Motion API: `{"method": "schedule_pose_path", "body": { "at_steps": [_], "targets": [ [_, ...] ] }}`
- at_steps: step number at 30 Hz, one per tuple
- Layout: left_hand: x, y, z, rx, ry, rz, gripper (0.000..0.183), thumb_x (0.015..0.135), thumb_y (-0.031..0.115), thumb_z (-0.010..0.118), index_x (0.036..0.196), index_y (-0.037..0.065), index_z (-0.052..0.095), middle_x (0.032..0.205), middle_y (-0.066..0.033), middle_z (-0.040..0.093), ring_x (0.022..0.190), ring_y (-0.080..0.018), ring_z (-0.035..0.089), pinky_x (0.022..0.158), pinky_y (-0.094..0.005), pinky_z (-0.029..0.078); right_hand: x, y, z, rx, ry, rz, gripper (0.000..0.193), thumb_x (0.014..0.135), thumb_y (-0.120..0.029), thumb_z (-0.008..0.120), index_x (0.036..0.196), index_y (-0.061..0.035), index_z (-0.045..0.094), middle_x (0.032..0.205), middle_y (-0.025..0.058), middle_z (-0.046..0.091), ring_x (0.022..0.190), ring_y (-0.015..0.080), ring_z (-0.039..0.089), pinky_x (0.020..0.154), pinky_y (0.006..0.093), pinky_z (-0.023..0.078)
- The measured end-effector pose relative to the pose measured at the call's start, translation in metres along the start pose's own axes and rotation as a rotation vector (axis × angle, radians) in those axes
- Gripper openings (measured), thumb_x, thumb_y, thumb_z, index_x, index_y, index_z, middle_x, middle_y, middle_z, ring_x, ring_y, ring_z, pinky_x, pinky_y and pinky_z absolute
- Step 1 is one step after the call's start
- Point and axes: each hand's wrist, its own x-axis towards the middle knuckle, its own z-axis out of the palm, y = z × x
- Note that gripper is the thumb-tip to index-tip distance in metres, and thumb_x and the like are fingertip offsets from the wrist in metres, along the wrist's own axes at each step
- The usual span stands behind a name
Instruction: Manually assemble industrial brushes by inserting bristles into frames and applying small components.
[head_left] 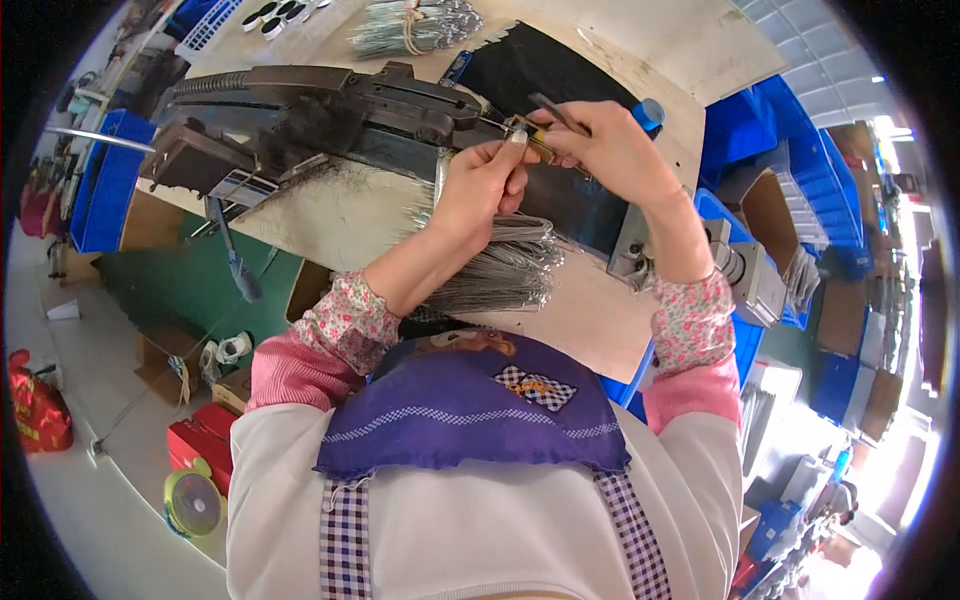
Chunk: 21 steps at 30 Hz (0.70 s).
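My left hand [478, 192] is closed, thumb and forefinger pinched at the end of a dark long-bedded machine [400, 105]; what it pinches is too small to make out. Against those fingertips my right hand [622, 150] is closed on a small brass-coloured piece [542, 146]. A dark flat bar [558, 113] sticks out by the right fingers; whether they grip it I cannot tell. Below my hands a bundle of thin silvery wires [500, 268] lies on the wooden bench [600, 325], partly covered by my left forearm.
Another wire bundle [415, 28] lies at the back, with black-and-white round caps [272, 25] to its left. A blue-capped container [648, 114] stands beyond my right hand. Blue bins [740, 130] stack at right. A grey metal device [755, 285] sits by my right forearm.
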Motion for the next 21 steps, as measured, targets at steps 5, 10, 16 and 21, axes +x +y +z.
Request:
{"method": "schedule_pose_path", "body": {
  "at_steps": [5,10,16,21],
  "targets": [
    [0.004,-0.003,-0.001,0.01,-0.105,-0.074,0.04,0.101,0.039,0.039,0.111,0.003,0.053,0.091,-0.0085,0.063,0.084,-0.0165,0.063,0.073,-0.029,0.052,0.014,0.009,-0.012,0.291,-0.179,0.232,0.026,0.088,-0.01,0.06,0.105,0.0087,0.062,0.076,0.0057,0.065,0.063,0.0093,0.06,0.059,0.0225,0.048],
    [-0.002,0.001,0.025,-0.381,-0.225,-0.062,0.072,0.096,0.054,0.036,0.129,-0.01,0.033,0.135,-0.0248,0.041,0.132,-0.0328,0.037,0.113,-0.0432,0.029,0.01,0.0,-0.013,-0.102,-0.06,-0.013,0.031,0.088,-0.021,0.061,0.111,-0.0002,0.062,0.082,0.0149,0.063,0.076,0.0275,0.063,0.067,0.034,0.05],
    [0.001,0.021,0.0,-0.852,-0.197,-0.174,0.077,0.092,0.06,0.042,0.125,-0.009,0.036,0.126,-0.0209,0.046,0.126,-0.034,0.041,0.111,-0.0427,0.032,-0.012,-0.017,-0.008,-0.774,0.248,-0.342,0.035,0.081,-0.016,0.062,0.115,-0.0082,0.062,0.094,0.0135,0.053,0.09,0.029,0.054,0.078,0.0391,0.044],
    [-0.005,0.016,0.001,-0.798,-0.07,-0.13,0.074,0.095,0.057,0.036,0.13,-0.008,0.036,0.134,-0.0212,0.045,0.128,-0.0315,0.042,0.112,-0.04,0.03,-0.005,-0.023,0.02,-0.502,0.294,-0.27,0.027,0.075,-0.006,0.065,0.101,-0.0088,0.069,0.084,0.0076,0.06,0.078,0.0233,0.058,0.071,0.0345,0.045]
  ]
}}
